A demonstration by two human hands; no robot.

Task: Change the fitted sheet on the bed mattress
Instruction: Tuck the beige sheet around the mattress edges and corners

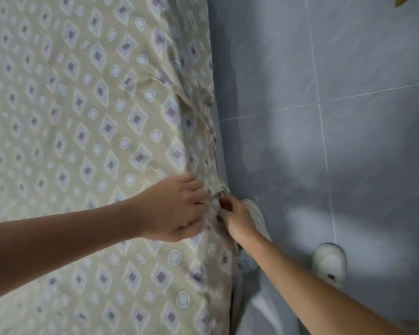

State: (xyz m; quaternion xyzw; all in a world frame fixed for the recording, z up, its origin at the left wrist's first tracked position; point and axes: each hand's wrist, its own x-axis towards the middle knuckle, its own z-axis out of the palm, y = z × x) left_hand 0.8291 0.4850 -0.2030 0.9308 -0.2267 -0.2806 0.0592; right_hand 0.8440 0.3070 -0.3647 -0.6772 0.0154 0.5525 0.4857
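A beige fitted sheet (87,131) printed with purple diamonds and pale circles covers the mattress, filling the left of the head view. Its right edge is bunched into folds along the mattress side (203,122). My left hand (177,209) rests on the sheet at the mattress edge, fingers curled into the gathered cloth. My right hand (235,218) is lower, beside the mattress side, pinching the sheet's hem. The two hands nearly touch at the bunched fabric. The mattress itself is hidden under the sheet.
Grey tiled floor (348,117) runs along the right of the bed. My two white shoes stand on it, one (257,213) against the bed side, the other (329,262) further right. A yellow object (400,0) shows at the top right corner.
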